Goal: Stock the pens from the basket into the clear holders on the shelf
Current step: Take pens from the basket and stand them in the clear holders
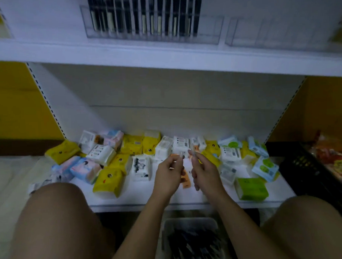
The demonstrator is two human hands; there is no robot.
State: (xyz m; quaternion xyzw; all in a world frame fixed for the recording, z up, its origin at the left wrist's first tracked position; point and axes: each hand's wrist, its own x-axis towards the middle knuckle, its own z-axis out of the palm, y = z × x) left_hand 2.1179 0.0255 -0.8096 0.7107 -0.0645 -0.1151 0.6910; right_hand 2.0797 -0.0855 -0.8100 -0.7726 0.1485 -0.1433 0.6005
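White shelf (pixel 163 59) runs above both my hands. The clear holders (pixel 211 29) on it sit well above and beyond them. The one straight above is packed with dark stocked pens (pixel 141 19) standing on end, and the one up to my right looks bare.

The pale basket (pixel 189 220) lies below my wrists, between my knees, heaped with dark loose pens (pixel 191 244) lying every way.

My left hand (pixel 169 174) and right hand (pixel 205 173) are close together with fingers curled. Both pinch a slim pale pen (pixel 180 155); it is too blurred to tell one pen from two. I judge it light, stiff and slick, best pinched mid-barrel. Its long axis seems near upright, with the tip pointing up toward the holders.
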